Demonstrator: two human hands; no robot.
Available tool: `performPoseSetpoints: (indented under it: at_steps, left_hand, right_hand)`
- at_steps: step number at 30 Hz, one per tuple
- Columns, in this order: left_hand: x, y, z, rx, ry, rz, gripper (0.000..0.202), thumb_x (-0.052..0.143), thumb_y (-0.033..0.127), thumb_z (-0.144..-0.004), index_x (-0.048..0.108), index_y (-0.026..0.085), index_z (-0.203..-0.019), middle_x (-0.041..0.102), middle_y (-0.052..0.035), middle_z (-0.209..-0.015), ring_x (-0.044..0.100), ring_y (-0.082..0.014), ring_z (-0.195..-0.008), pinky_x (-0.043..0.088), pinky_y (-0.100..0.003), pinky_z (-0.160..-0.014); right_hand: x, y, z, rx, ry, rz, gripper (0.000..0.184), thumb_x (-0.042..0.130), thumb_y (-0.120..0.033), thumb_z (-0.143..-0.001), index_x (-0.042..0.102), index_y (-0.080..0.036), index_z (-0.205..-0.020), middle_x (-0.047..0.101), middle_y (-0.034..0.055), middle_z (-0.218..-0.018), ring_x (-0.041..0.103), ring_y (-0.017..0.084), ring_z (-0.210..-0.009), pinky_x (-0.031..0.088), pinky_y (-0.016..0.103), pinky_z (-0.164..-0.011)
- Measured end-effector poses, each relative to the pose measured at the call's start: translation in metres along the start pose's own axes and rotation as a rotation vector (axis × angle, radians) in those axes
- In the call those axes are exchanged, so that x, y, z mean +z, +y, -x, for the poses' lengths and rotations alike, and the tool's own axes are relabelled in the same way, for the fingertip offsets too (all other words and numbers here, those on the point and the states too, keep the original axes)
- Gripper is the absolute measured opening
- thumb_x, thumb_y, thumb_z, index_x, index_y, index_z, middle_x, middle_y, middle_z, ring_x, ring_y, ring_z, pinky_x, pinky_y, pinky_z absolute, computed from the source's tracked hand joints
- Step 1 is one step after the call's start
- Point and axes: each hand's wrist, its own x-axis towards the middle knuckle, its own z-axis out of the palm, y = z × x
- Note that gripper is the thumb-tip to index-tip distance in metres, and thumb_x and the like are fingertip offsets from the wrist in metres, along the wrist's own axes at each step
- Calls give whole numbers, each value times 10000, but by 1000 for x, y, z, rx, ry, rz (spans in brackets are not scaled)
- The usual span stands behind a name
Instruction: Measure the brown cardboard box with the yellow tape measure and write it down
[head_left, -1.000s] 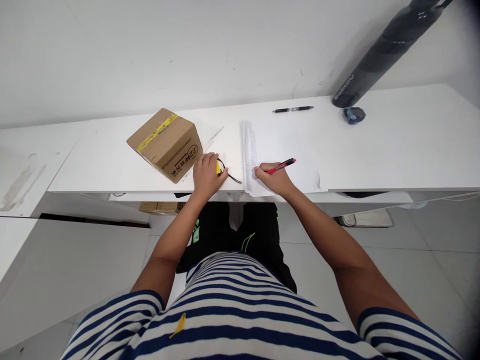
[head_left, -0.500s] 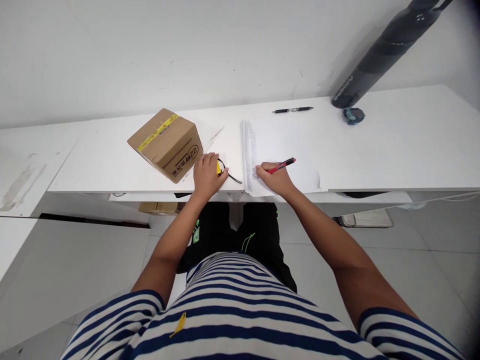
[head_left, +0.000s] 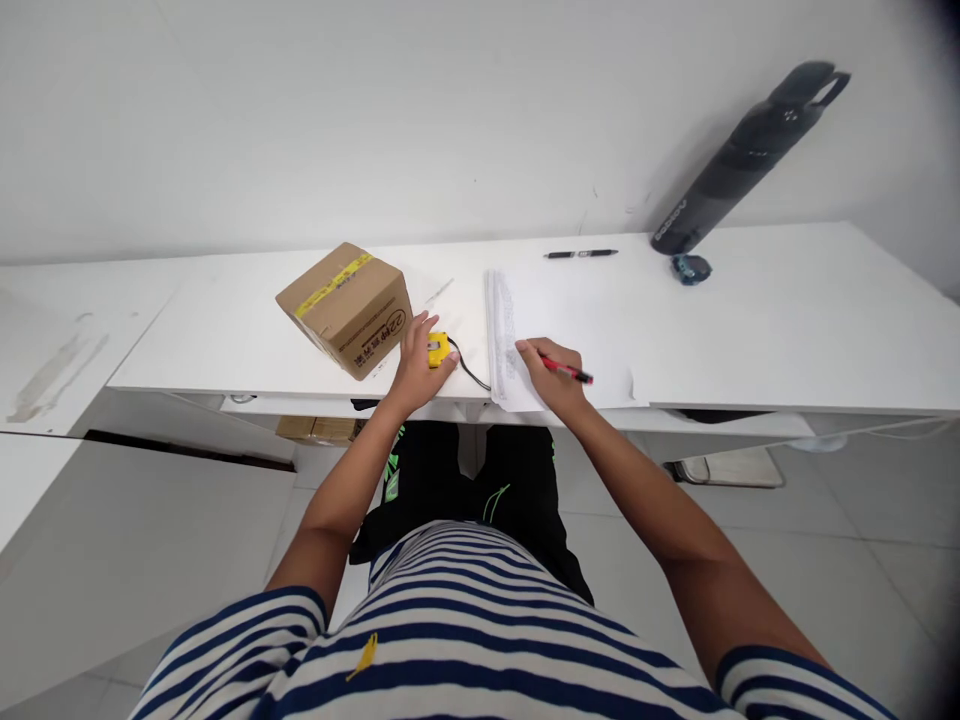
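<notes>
My left hand (head_left: 417, 368) is closed around a yellow tape measure (head_left: 437, 349) on the white desk, thumb on its right side. A black wrist strap (head_left: 471, 372) trails from it toward the paper. My right hand (head_left: 555, 375) grips a red and black pen (head_left: 568, 370), its back end pointing right and its tip hidden by the fingers. That hand rests on an open notebook (head_left: 600, 320) with blank white paper and handwriting along its left part. Just behind my left hand stands a brown cardboard box (head_left: 352, 305) with yellow tape and printed characters.
A black pen (head_left: 580, 254) lies behind the notebook. To its right are a tall dark bottle (head_left: 739, 165) near the wall and a small dark blue object (head_left: 691, 269). The white desk (head_left: 787, 340) runs along the wall, its front edge close to my body.
My left hand's fingers have opened somewhat, showing more of the tape measure. The right hand's pen has tilted, its back end now lower. The view has shifted, so the desk items sit lower.
</notes>
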Motion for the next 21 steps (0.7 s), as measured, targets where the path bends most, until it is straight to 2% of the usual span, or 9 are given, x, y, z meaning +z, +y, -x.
performPoseSetpoints:
  at_steps: [3, 6, 8, 10, 13, 15, 17, 19, 21]
  left_hand:
    - [-11, -5, 8, -166, -63, 150, 838, 666, 504, -882, 268, 234, -1569, 278, -188, -1673, 288, -315, -1564, 307, -506, -1248]
    - [-16, -4, 9, -243, -143, 110, 961, 751, 458, -811, 251, 195, -1589, 270, -217, -1673, 242, -353, -1578, 271, -534, -1261]
    - [-18, 0, 6, -234, -171, 52, 941, 760, 415, -805, 284, 192, -1585, 330, -212, -1651, 299, -353, -1554, 293, -531, -1249]
    - [-19, 3, 4, -231, -159, 6, 912, 790, 391, -782, 349, 210, -1560, 443, -192, -1587, 414, -348, -1487, 355, -517, -1212]
    - [-22, 9, 6, -220, -90, -7, 907, 861, 396, -717, 439, 234, -1504, 548, -160, -1502, 507, -341, -1410, 415, -491, -1166]
    - [-23, 15, 11, -165, -76, 16, 961, 881, 416, -703, 413, 235, -1522, 572, -152, -1484, 533, -325, -1395, 439, -466, -1151]
    - [-25, 24, 16, -35, -101, 21, 1014, 884, 425, -709, 362, 228, -1556, 577, -158, -1487, 542, -314, -1397, 447, -451, -1153]
    - [-26, 35, 18, 152, -134, -11, 976, 859, 419, -751, 352, 224, -1561, 571, -166, -1498, 542, -311, -1404, 442, -457, -1166]
    - [-29, 46, 17, 325, -149, -59, 877, 796, 414, -828, 350, 227, -1560, 562, -169, -1508, 538, -305, -1411, 436, -469, -1175]
  right_hand:
    - [0, 0, -10, 0, 76, 204, 338, 522, -459, -938, 679, -217, -1115, 698, 94, -1016, 673, 265, -909, 530, 414, -844]
    - [-5, 2, -29, 152, 71, 279, 524, 513, -292, -892, 500, -186, -1405, 661, 140, -1181, 661, 304, -984, 511, 513, -943]
    - [-10, 5, -39, 249, 10, 266, 580, 511, -249, -872, 465, -154, -1442, 649, 176, -1226, 646, 339, -1056, 478, 551, -1003]
    - [-14, 6, -41, 296, -60, 252, 619, 538, -258, -862, 452, -138, -1464, 662, 185, -1197, 648, 352, -1054, 486, 547, -995]
    - [-13, -1, -29, 245, -61, 136, 700, 587, -358, -879, 386, -158, -1520, 694, 124, -1076, 668, 298, -912, 529, 501, -923]
    - [-7, -11, -15, 208, -95, -67, 704, 616, -490, -881, 421, -191, -1488, 697, 80, -1021, 662, 243, -817, 556, 450, -853]
    - [4, -27, 0, 226, -279, -338, 721, 656, -606, -841, 473, -230, -1428, 702, 55, -1015, 663, 208, -770, 578, 397, -757]
    - [15, -44, 14, 267, -473, -571, 758, 743, -625, -776, 484, -273, -1396, 712, 29, -1028, 671, 186, -756, 588, 349, -682]
    - [23, -62, 23, 283, -479, -735, 712, 824, -557, -737, 526, -294, -1327, 719, 0, -1027, 683, 164, -793, 597, 305, -700]
